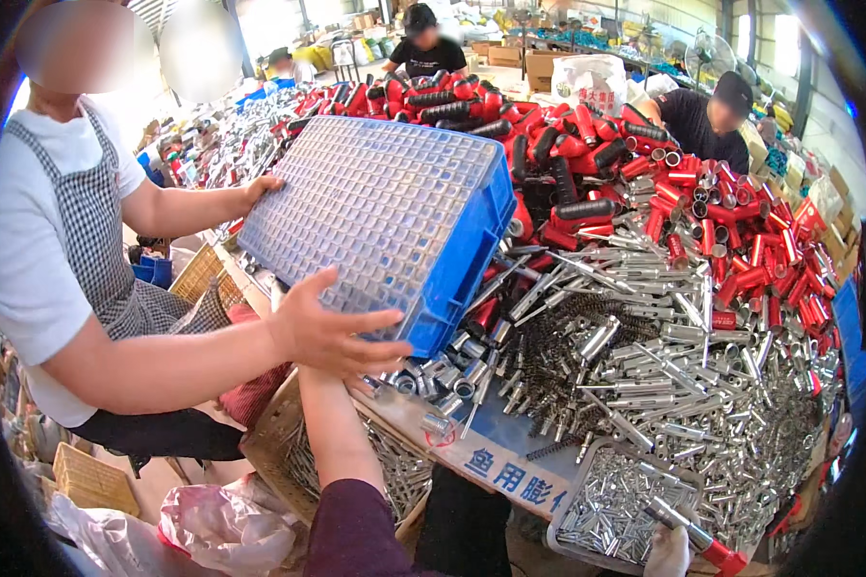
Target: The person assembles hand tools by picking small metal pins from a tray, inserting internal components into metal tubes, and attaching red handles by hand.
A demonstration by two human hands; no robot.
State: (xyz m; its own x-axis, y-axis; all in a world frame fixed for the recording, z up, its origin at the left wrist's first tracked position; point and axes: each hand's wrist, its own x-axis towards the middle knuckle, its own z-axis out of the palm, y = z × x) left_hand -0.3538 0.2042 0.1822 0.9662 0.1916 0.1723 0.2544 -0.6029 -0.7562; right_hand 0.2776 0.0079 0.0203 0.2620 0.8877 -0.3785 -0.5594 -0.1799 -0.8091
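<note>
My left forearm (342, 438), in a dark maroon sleeve, reaches up to the near corner of a tilted blue plastic crate (457, 274). A co-worker's hand covers my left hand, so its fingers cannot be made out. Stretched across the crate's face is a whitish grid (375, 192). The co-worker's other hand (260, 189) grips the crate's far left edge. At the lower right, my right hand (668, 552) is closed around a silver-and-red cylindrical tool (693, 535), over a grey tray (560, 524) of small metal pins.
Loose metal rods (674, 375), dark springs (568, 351) and red sleeves (678, 197) are heaped over the table. A box of metal parts (394, 471) stands below the table edge. Co-workers sit across the heap. Plastic bags (226, 524) lie at the lower left.
</note>
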